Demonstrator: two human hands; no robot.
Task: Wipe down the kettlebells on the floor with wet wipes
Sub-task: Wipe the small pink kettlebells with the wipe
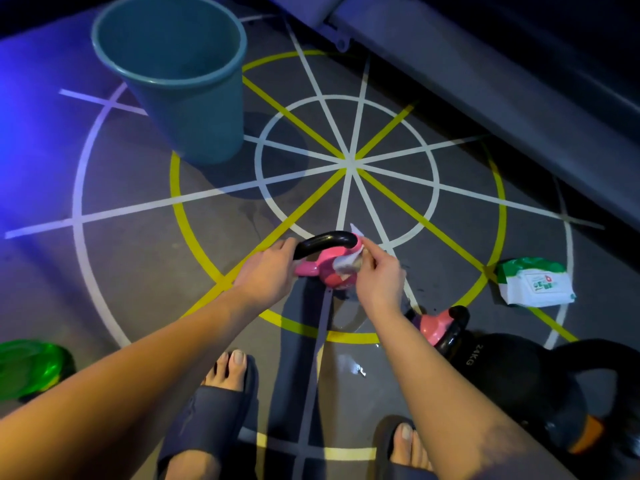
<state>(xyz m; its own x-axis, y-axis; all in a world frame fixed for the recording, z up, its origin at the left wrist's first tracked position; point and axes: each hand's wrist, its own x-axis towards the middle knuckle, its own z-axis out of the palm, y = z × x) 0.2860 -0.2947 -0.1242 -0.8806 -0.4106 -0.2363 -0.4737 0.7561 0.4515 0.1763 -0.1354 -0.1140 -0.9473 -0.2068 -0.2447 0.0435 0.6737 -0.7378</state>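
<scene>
- I see a grey gym floor (138,271) painted with white and yellow rings.
- A teal plastic bucket (194,109) stands at upper left.
- A big black iron kettlebell (512,372) sits at lower right.
- The small pink kettlebell with a black handle (325,268) tilts between my hands, inside the yellow ring.
- My left hand (266,275) curls round its handle.
- My right hand (377,278) pinches a white wet wipe (346,268) against its body.

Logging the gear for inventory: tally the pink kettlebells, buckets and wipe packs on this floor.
Pink kettlebells: 2
Buckets: 1
Wipe packs: 1
Total: 4
</scene>
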